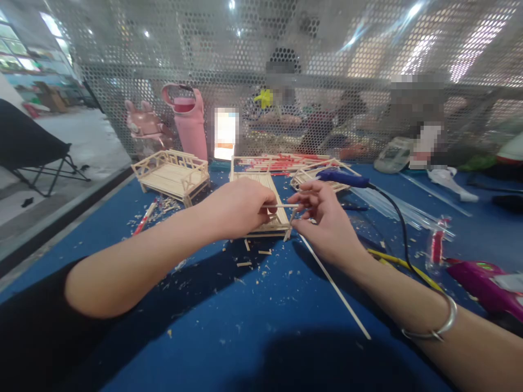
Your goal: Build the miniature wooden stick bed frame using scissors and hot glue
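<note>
My left hand (241, 209) is closed, its fingertips pinching one end of a thin wooden stick (285, 206). That stick lies level over the near end of a miniature wooden bed frame (280, 204), partly hidden by my left hand. My right hand (322, 218) is curled at the stick's other end, thumb and fingers close around it beside the frame's near right corner post. A long wooden stick (337, 288) slants across the blue table from under my right hand. Just behind that hand lies a blue glue gun (345, 177) with a black cord.
A finished-looking miniature wooden bench (171, 171) stands left, before a pink bottle (190, 122). Red-marked sticks (281, 162) lie behind the frame. Clear glue sticks (404, 209), a purple tool (486, 286) and a yellow cable (404, 264) are at right. Wood scraps (244, 264) litter the table; people sit beyond the perforated screen.
</note>
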{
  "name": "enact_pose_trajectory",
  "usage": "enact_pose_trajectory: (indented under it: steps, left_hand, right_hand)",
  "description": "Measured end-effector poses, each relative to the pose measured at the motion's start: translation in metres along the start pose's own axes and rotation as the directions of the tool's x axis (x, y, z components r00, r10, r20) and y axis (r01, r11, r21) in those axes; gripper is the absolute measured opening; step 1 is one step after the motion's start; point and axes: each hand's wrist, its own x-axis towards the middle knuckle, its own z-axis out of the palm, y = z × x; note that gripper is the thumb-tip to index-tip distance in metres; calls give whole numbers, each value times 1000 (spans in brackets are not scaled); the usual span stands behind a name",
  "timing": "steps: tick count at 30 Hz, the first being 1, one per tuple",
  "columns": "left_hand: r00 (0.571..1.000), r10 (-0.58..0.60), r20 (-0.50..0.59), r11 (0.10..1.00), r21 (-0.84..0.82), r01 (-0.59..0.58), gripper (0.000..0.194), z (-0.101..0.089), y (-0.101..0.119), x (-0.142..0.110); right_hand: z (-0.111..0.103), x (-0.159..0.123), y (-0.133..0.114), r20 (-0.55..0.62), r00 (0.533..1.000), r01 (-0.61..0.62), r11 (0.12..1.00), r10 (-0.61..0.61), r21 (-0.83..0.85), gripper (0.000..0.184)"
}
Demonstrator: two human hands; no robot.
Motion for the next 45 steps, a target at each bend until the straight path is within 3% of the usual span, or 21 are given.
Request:
enact_pose_trajectory:
  steps: [3,6,12,21,38,42,45]
  left_hand:
    - [1000,-7,18,1000,-1,7,22,-2,1,1]
    - [998,-34,47,999,6,34,22,-4,2,2]
    - [996,-43,73,999,-13,44,22,-5,4,2]
    - [997,-58,58,998,29,56,23,-4,4,3]
    - [998,-43,36,999,4,43,24,0,2,3]
    - [1000,-32,1,998,-46,32,25,-1,0,0]
    - [994,-28,-110,998,-55,22,31,-2,1,-10]
  right_hand:
    - [4,1,2,172,976,-168,964,133,206,54]
    - [7,0,-1,228,960,-215,948,161,235,54]
    - [11,0,-3,216,955,-262,918,203,299,52]
    - [14,0,-3,168,977,-175,943,131,283,46]
    - [15,2,-1,131,979,-185,939,153,289,46]
    - [15,3,0,126,982,-170,946,140,277,45]
    - [15,3,1,123,982,-168,954,141,249,45]
